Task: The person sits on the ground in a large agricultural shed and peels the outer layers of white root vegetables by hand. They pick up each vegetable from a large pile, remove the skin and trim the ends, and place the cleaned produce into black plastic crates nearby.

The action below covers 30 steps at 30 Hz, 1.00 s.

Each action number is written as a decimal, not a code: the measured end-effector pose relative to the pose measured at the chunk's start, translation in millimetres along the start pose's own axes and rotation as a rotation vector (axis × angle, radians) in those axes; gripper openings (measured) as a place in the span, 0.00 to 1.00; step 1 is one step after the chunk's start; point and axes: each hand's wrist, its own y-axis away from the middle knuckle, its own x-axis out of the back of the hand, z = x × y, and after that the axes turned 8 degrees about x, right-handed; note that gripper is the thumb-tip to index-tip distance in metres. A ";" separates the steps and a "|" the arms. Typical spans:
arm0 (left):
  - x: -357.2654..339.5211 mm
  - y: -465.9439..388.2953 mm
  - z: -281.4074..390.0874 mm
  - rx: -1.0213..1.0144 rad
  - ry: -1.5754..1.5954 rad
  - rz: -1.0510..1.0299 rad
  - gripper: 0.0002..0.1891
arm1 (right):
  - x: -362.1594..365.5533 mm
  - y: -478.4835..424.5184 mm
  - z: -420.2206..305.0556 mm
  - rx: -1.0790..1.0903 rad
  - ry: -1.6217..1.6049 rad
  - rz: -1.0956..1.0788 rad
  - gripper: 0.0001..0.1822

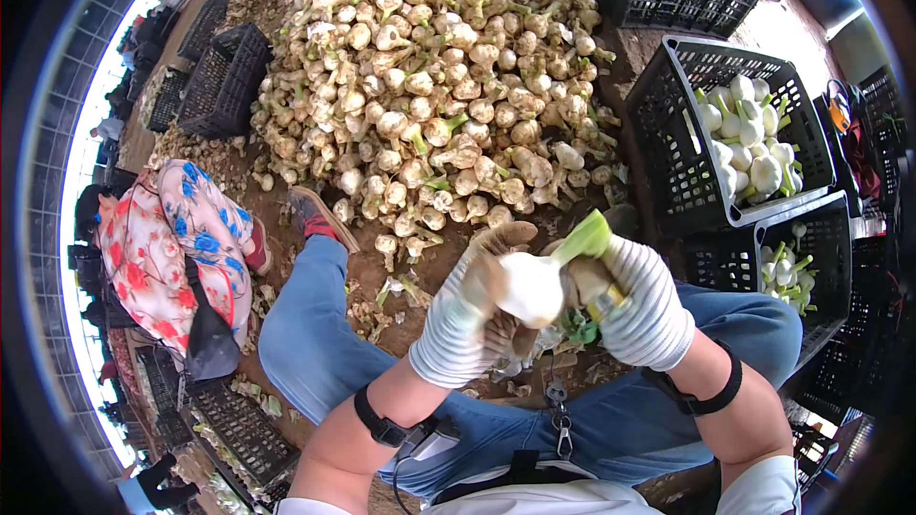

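Note:
A white, peeled garlic bulb [531, 289] with a short green stem is held up between my hands, over my lap. My left hand [476, 300], in a striped knit glove with brown fingers, grips the bulb's left side and is partly blurred. Against the bulb's right side, below the stem, is my gloved right hand [621, 295], its fingers curled around something with a yellow part, mostly hidden; I cannot tell what it is. A large heap of unpeeled, soil-stained garlic bulbs [444, 86] lies on the ground before me.
Black plastic crates [730, 218] with cleaned bulbs [744, 136] stand at right, another crate [687, 11] behind them. Empty black crates [225, 82] stand at left. A person in floral clothing [168, 257] sits close on the left. Peelings [401, 290] litter the ground between my legs.

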 end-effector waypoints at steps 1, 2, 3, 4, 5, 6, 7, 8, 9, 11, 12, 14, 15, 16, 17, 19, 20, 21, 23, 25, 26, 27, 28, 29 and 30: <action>-11.6 5.3 12.1 0.133 0.213 -0.149 0.33 | 1.9 -2.3 -0.2 0.109 0.162 -0.039 0.09; -9.8 1.6 10.7 0.161 0.268 -0.180 0.32 | 3.2 -3.7 0.1 0.217 0.324 -0.079 0.09; -7.2 -2.6 8.8 0.189 0.321 -0.212 0.31 | 3.0 -2.8 2.0 0.250 0.372 -0.085 0.09; -7.8 -3.2 8.7 0.183 0.316 -0.215 0.31 | 1.8 -2.7 3.4 0.187 0.216 -0.074 0.09; -9.3 -3.9 9.9 0.175 0.312 -0.219 0.30 | 0.1 -2.9 4.7 0.124 0.060 -0.064 0.09; -9.9 -5.5 10.3 0.168 0.309 -0.224 0.30 | -1.7 -2.4 6.9 0.058 -0.092 -0.052 0.10; -10.7 -6.6 11.7 0.126 0.218 -0.213 0.30 | -5.7 0.3 10.4 -0.105 -0.348 -0.040 0.11; -10.2 -7.1 10.1 0.083 0.184 -0.174 0.30 | -6.2 3.5 10.2 -0.125 -0.300 -0.031 0.11; -10.4 -7.1 8.7 0.040 0.147 -0.132 0.30 | -5.9 4.1 9.0 -0.139 -0.256 -0.029 0.12; -3.7 -12.0 3.9 -0.004 0.097 -0.109 0.30 | -5.4 -4.9 1.1 -0.181 -0.151 -0.075 0.12; -0.5 -16.1 2.1 -0.008 0.081 -0.131 0.30 | -8.5 -6.1 2.9 -0.115 -0.120 -0.009 0.09; -3.2 -14.8 2.3 0.009 0.100 -0.140 0.32 | -7.3 -5.5 -1.3 -0.191 -0.002 0.013 0.06; -8.8 -16.7 0.6 0.032 0.163 -0.136 0.30 | -6.8 -4.4 -0.2 -0.178 0.003 0.028 0.05; -12.7 -17.1 1.4 0.055 0.227 -0.132 0.28 | -7.3 -4.1 0.3 -0.166 0.007 0.043 0.05; -12.1 -15.3 5.7 0.076 0.194 -0.176 0.32 | -7.1 -4.4 -2.9 -0.140 0.095 0.017 0.08; -7.6 -15.0 -1.3 -0.070 -0.003 -0.158 0.35 | -10.6 -5.0 -3.6 -0.132 0.079 0.070 0.08; -7.5 -13.6 -9.6 -0.223 -0.170 -0.124 0.37 | -12.9 -4.9 -2.5 -0.128 0.069 0.096 0.08; -11.8 -6.6 -7.8 -0.360 -0.560 -0.044 0.40 | -14.4 -3.9 7.3 -0.060 -0.011 0.161 0.08; -15.3 -5.1 -4.6 -0.428 -0.655 -0.004 0.41 | -12.1 -2.4 8.0 -0.065 0.008 0.171 0.08; -9.4 -6.5 -5.3 -0.422 -0.695 0.027 0.43 | -12.6 -2.7 4.5 -0.080 0.032 0.165 0.08; -6.2 -7.5 -6.7 -0.401 -0.644 0.007 0.43 | -12.6 -2.7 2.1 -0.091 0.050 0.161 0.09; -4.2 -7.8 -7.8 -0.380 -0.594 -0.012 0.44 | -12.3 -2.8 0.5 -0.103 0.068 0.156 0.09; -4.1 -7.3 -7.3 -0.359 -0.545 -0.031 0.44 | -11.5 -3.1 -0.3 -0.109 0.085 0.142 0.09; -6.1 -5.3 -5.5 -0.269 -0.394 -0.062 0.44 | -10.6 -3.5 -0.9 -0.115 0.102 0.129 0.10; -5.9 -4.7 -4.7 -0.272 -0.364 -0.123 0.42 | -9.5 -3.2 -1.2 -0.121 0.118 0.116 0.10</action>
